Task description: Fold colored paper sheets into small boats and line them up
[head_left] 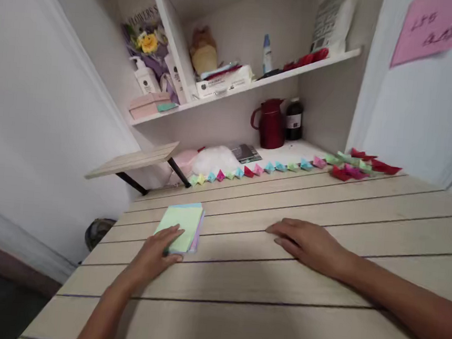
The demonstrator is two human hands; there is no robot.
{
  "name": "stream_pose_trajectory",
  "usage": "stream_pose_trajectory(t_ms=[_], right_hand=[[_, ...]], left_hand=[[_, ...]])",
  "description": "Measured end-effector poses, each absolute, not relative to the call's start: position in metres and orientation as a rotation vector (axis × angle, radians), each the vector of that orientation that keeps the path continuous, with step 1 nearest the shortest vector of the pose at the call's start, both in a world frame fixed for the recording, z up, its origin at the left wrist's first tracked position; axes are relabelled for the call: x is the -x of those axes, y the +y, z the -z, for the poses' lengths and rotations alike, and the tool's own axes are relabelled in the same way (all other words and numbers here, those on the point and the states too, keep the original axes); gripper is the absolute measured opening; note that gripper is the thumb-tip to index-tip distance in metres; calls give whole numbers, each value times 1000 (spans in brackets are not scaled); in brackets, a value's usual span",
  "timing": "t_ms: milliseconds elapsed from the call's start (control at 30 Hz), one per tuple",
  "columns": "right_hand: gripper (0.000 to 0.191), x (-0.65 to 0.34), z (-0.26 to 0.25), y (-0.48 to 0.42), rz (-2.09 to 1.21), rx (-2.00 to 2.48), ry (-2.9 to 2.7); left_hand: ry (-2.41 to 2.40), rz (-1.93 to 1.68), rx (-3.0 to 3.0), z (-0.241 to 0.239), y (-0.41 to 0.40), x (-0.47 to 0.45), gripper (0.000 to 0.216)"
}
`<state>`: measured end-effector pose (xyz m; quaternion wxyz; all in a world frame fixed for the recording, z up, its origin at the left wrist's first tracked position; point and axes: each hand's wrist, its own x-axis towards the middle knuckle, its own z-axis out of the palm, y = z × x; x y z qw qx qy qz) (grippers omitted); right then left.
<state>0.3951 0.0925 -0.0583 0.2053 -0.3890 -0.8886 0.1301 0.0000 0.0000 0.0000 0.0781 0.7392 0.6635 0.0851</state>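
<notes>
A stack of coloured paper squares (181, 220), pale green on top, lies on the light wooden table (261, 310) at the left. My left hand (156, 253) rests on the stack's near corner, its fingers laid on the top sheet. Flat on the bare table to the right lies my right hand (309, 244), fingers stretched out and holding nothing. Along the table's far edge runs a row of several small folded paper boats (257, 169) in many colours, ending in a pile of red, pink and green ones (359, 165) at the right.
Behind the table are white shelves with a dark red jug (270, 123), a dark bottle (294, 120), a white bag (214, 159), boxes, a pump bottle (146, 78) and flowers. A small wooden side shelf (134, 160) juts out at the left. A pink note (430, 26) hangs on the right wall.
</notes>
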Motion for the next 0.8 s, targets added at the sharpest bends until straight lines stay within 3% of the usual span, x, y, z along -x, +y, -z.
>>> stream_pose_trajectory(t_ms=[300, 800], right_hand=[[32, -396, 58, 93, -378, 1073, -2467], [32, -395, 58, 95, -392, 1072, -2462]], left_hand=[[1895, -484, -2036, -11, -1, 0, 46], [1881, -561, -1931, -10, 4, 2, 44]])
